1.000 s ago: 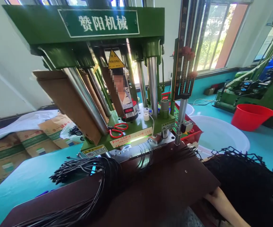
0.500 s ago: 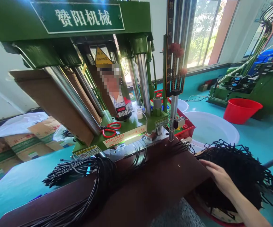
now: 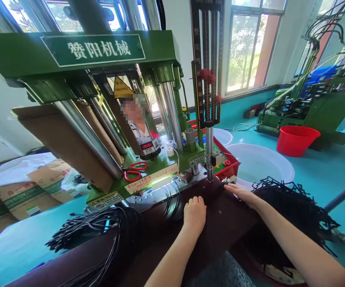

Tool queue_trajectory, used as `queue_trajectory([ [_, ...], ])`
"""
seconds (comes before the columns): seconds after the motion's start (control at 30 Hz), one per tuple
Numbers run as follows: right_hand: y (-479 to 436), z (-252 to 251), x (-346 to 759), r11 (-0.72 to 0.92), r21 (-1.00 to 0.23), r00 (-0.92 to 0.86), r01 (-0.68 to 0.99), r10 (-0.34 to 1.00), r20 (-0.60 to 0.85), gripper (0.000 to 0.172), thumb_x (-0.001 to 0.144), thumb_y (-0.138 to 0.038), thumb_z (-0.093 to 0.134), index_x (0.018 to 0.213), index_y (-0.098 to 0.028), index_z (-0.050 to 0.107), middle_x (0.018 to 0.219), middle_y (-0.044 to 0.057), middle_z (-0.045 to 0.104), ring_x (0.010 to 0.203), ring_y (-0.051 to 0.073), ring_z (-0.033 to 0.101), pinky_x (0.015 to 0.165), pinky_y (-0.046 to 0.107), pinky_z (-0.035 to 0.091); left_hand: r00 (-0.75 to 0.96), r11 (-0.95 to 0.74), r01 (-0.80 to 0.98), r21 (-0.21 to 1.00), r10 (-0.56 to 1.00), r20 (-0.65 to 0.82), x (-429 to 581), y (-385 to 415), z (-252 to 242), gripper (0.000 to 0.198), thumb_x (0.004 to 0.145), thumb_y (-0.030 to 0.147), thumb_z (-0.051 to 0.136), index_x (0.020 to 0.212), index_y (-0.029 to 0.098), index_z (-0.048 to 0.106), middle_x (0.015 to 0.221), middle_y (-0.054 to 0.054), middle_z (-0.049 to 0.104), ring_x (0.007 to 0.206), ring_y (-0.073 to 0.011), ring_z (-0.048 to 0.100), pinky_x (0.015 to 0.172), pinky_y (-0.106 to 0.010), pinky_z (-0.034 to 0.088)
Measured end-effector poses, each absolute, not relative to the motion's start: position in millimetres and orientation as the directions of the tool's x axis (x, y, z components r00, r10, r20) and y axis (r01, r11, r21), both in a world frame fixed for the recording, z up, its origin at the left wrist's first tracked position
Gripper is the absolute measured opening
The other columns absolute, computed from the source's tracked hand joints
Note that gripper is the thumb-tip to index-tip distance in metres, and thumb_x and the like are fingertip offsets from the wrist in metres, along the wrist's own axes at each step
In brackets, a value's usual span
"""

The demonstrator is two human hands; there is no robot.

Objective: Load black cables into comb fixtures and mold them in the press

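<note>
My left hand rests over the dark brown tabletop, its fingers curled down; anything under them is hidden. My right hand reaches in from the right with its fingers stretched out, the tips at a small bunch of cables with metal ends by the table's far right edge. Left of my left hand, several thin black cables loop out of the green press onto the table. A larger bundle of black cables lies farther left.
Red-handled scissors lie on the press bed. A metal post stands near the right hand. At right, a tub heaped with black moulded parts stands below table height. A white basin and a red bucket are behind it.
My left hand has come into view over the table. My right hand has moved left from the table's right edge to the metal-ended cables. The camera view has tilted up slightly.
</note>
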State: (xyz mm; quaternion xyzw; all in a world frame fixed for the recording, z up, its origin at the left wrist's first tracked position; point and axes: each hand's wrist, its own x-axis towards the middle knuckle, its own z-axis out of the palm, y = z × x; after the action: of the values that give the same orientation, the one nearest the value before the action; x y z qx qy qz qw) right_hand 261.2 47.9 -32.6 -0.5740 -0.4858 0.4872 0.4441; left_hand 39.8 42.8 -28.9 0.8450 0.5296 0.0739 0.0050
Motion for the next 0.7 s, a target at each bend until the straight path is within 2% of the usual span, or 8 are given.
queue_trajectory([
  [0.1, 47, -28, 257, -0.075, -0.987, 0.09, 0.144, 0.994, -0.062, 0.036, 0.061, -0.049, 0.068, 0.084, -0.021, 0.067, 0.092, 0.004, 0.067, 0.107, 0.031, 0.049, 0.096, 0.044, 0.032, 0.482, -0.49, 0.865, 0.113, 0.872, 0.091, 40, 39, -22, 0.018, 0.083, 0.016, 0.039, 0.093, 0.013, 0.054, 0.093, -0.01, 0.057, 0.089, -0.0225, 0.054, 0.073, -0.034, 0.045],
  [0.17, 40, -21, 251, -0.011, -0.996, 0.12, 0.091, 0.993, 0.0, 0.043, 0.065, -0.047, 0.067, 0.099, -0.022, 0.063, 0.108, 0.004, 0.062, 0.116, 0.029, 0.042, 0.1, 0.041, 0.028, 0.481, -0.491, 0.854, 0.176, 0.871, 0.095, 38, 33, -11, 0.02, 0.084, 0.016, 0.035, 0.092, 0.013, 0.053, 0.096, -0.01, 0.056, 0.091, -0.0228, 0.053, 0.074, -0.034, 0.044],
  [0.23, 30, -10, 242, 0.043, -0.998, 0.085, -0.048, 0.996, 0.039, 0.042, 0.072, -0.044, 0.063, 0.107, -0.021, 0.059, 0.111, 0.005, 0.061, 0.113, 0.026, 0.045, 0.1, 0.04, 0.03, 0.484, -0.476, 0.822, 0.313, 0.873, 0.055, 31, 21, 3, 0.025, 0.085, 0.019, 0.031, 0.097, 0.012, 0.051, 0.094, -0.011, 0.058, 0.086, -0.0223, 0.055, 0.071, -0.032, 0.043],
  [0.3, 19, 2, 229, 0.052, -0.968, -0.016, -0.247, 0.998, 0.058, 0.036, 0.077, -0.04, 0.059, 0.108, -0.02, 0.059, 0.104, 0.007, 0.064, 0.105, 0.025, 0.052, 0.097, 0.042, 0.033, 0.512, -0.441, 0.751, 0.491, 0.859, -0.012, 16, 5, 15, 0.029, 0.086, 0.023, 0.03, 0.104, 0.013, 0.049, 0.088, -0.011, 0.061, 0.08, -0.0215, 0.057, 0.069, -0.03, 0.041],
  [0.37, 8, 15, 212, 0.01, -0.912, -0.147, -0.409, 0.986, 0.077, 0.029, 0.08, -0.036, 0.057, 0.103, -0.019, 0.062, 0.096, 0.008, 0.067, 0.097, 0.024, 0.057, 0.094, 0.044, 0.035, 0.512, -0.352, 0.672, 0.651, 0.856, -0.066, -5, -16, 19, 0.03, 0.084, 0.027, 0.035, 0.108, 0.017, 0.05, 0.085, -0.009, 0.063, 0.08, -0.0215, 0.057, 0.07, -0.03, 0.04],
  [0.43, -3, 25, 191, -0.055, -0.88, -0.282, -0.472, 0.955, 0.092, 0.022, 0.082, -0.031, 0.055, 0.095, -0.017, 0.065, 0.093, 0.009, 0.068, 0.092, 0.024, 0.06, 0.091, 0.044, 0.037, 0.476, -0.21, 0.58, 0.787, 0.872, -0.118, -28, -37, 14, 0.028, 0.079, 0.032, 0.044, 0.103, 0.021, 0.055, 0.083, -0.006, 0.065, 0.08, -0.0206, 0.056, 0.071, -0.028, 0.041],
  [0.57, -22, 30, 144, -0.163, -0.916, -0.588, -0.366, 0.803, 0.092, 0.024, 0.084, -0.03, 0.052, 0.089, -0.013, 0.068, 0.09, 0.011, 0.068, 0.092, 0.024, 0.06, 0.091, 0.043, 0.037, 0.568, 0.159, 0.223, 0.962, 0.781, -0.26, -58, -68, -10, 0.021, 0.062, 0.039, 0.065, 0.076, 0.024, 0.061, 0.064, 0.001, 0.062, 0.067, -0.0174, 0.056, 0.068, -0.027, 0.044],
  [0.7, -36, 17, 109, -0.106, -0.978, -0.776, -0.178, 0.627, 0.073, 0.027, 0.079, -0.036, 0.057, 0.095, -0.018, 0.068, 0.11, 0.008, 0.061, 0.103, 0.024, 0.054, 0.098, 0.043, 0.031, 0.58, 0.432, -0.129, 0.893, 0.763, -0.285, -46, -84, -23, 0.038, 0.06, 0.046, 0.067, 0.085, 0.019, 0.059, 0.066, -0.002, 0.06, 0.064, -0.0158, 0.058, 0.064, -0.03, 0.046],
])
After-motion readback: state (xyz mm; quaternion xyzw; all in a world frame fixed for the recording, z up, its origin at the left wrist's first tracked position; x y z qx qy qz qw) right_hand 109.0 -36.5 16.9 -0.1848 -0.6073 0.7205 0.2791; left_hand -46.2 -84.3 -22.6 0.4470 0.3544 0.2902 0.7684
